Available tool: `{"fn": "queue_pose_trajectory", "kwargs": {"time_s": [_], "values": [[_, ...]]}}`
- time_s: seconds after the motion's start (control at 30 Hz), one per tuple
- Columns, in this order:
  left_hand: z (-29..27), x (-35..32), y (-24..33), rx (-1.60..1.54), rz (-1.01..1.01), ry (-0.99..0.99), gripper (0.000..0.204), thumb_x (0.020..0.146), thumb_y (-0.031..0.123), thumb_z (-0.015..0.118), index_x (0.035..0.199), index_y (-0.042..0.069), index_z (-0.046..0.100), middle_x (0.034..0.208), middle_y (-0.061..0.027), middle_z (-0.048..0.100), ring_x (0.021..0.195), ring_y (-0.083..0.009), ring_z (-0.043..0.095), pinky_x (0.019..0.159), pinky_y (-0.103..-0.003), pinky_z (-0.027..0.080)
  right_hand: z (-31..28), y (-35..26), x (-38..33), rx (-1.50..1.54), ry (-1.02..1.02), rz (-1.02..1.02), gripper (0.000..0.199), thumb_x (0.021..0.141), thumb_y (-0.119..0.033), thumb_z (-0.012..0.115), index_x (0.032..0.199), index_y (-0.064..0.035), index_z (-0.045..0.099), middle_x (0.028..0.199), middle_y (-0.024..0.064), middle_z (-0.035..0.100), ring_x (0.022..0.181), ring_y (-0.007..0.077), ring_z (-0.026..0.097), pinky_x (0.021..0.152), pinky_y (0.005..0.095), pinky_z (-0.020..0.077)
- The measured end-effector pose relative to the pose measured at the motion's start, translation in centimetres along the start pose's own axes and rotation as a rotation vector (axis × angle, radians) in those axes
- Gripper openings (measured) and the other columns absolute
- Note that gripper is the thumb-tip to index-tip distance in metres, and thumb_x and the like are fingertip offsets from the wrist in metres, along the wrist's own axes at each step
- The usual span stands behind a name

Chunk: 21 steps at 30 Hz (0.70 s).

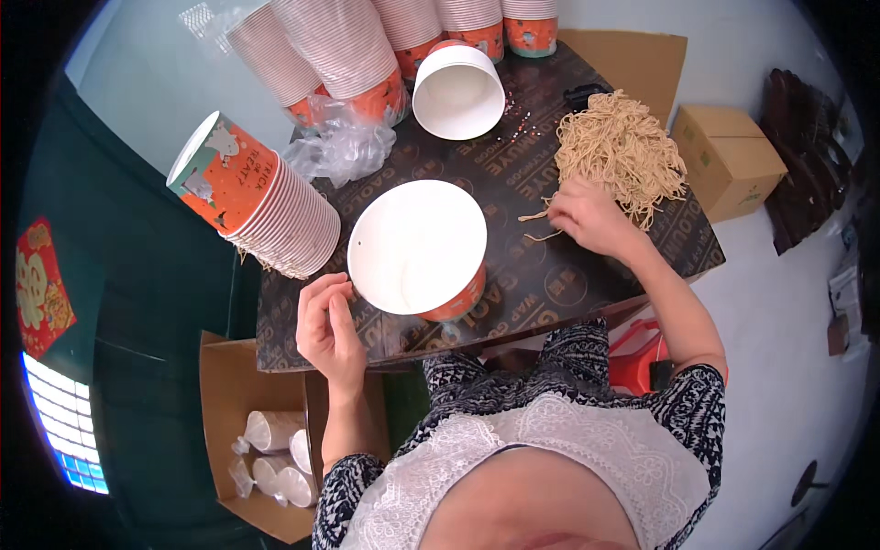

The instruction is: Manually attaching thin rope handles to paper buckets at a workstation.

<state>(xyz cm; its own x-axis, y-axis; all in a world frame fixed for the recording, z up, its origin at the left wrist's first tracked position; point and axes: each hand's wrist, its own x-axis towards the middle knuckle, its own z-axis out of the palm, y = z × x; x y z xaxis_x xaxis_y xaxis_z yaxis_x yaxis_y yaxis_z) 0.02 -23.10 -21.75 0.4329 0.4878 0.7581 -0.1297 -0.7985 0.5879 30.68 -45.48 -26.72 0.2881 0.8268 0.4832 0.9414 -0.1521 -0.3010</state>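
A large white-lined paper bucket [417, 247] with an orange outside stands at the table's near middle, tilted with its wide mouth upward. Beside its left rim is my left hand [328, 332], fingers loosely curled, with nothing visible in them; whether the fingertips touch the rim I cannot tell. My right hand [587, 218] is at the near left edge of a heap of tan cords [623, 151]. Its fingers are pinched on cord, and loose ends stick out to the left of them. Their tips are partly hidden.
A leaning stack of orange paper buckets [266, 197] stands at left, cord ends showing at its side. More bucket stacks [335, 46], crumpled clear plastic [344, 142] and a single white-lined bucket [458, 96] are at the back. An open carton [225, 412] sits below left.
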Motion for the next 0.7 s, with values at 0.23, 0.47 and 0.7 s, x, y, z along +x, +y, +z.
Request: {"fn": "queue_pose_trajectory", "kwargs": {"time_s": [0.23, 0.47, 0.7], "values": [[0.2, -0.6, 0.3, -0.002, 0.085, -0.056, 0.011, 0.089, -0.002, 0.058, 0.097, -0.005, 0.065, 0.105, -0.0179, 0.065, 0.09, -0.0218, 0.062, 0.077, -0.029, 0.049, 3.2, -1.0, -0.7, -0.048, -0.006, -0.08, 0.014, 0.078, -0.01, 0.071, 0.083, -0.0051, 0.059, 0.087, 0.0106, 0.053, 0.09, 0.0307, 0.051, 0.078, 0.0403, 0.0435], [0.1, 0.3, 1.5, 0.238, 0.323, -0.377, 0.044, 0.066, 0.01, 0.077, 0.108, 0.006, 0.063, 0.117, -0.0148, 0.061, 0.114, -0.0362, 0.055, 0.109, -0.059, 0.029, 3.7, -4.2, -0.9, -0.038, 0.102, -0.144, 0.013, 0.076, -0.004, 0.066, 0.08, -0.0056, 0.054, 0.084, 0.0107, 0.051, 0.086, 0.0324, 0.05, 0.077, 0.0417, 0.0405], [1.3, 0.4, 1.6, 0.253, 0.365, -0.499, 0.025, 0.072, 0.003, 0.072, 0.095, 0.008, 0.065, 0.106, -0.0067, 0.065, 0.113, -0.0312, 0.057, 0.113, -0.064, 0.018, 2.7, -14.3, -1.8, 0.392, 0.126, -0.407, 0.01, 0.082, -0.008, 0.063, 0.08, -0.0047, 0.055, 0.079, 0.0076, 0.053, 0.079, 0.025, 0.054, 0.073, 0.0361, 0.0415]]}}
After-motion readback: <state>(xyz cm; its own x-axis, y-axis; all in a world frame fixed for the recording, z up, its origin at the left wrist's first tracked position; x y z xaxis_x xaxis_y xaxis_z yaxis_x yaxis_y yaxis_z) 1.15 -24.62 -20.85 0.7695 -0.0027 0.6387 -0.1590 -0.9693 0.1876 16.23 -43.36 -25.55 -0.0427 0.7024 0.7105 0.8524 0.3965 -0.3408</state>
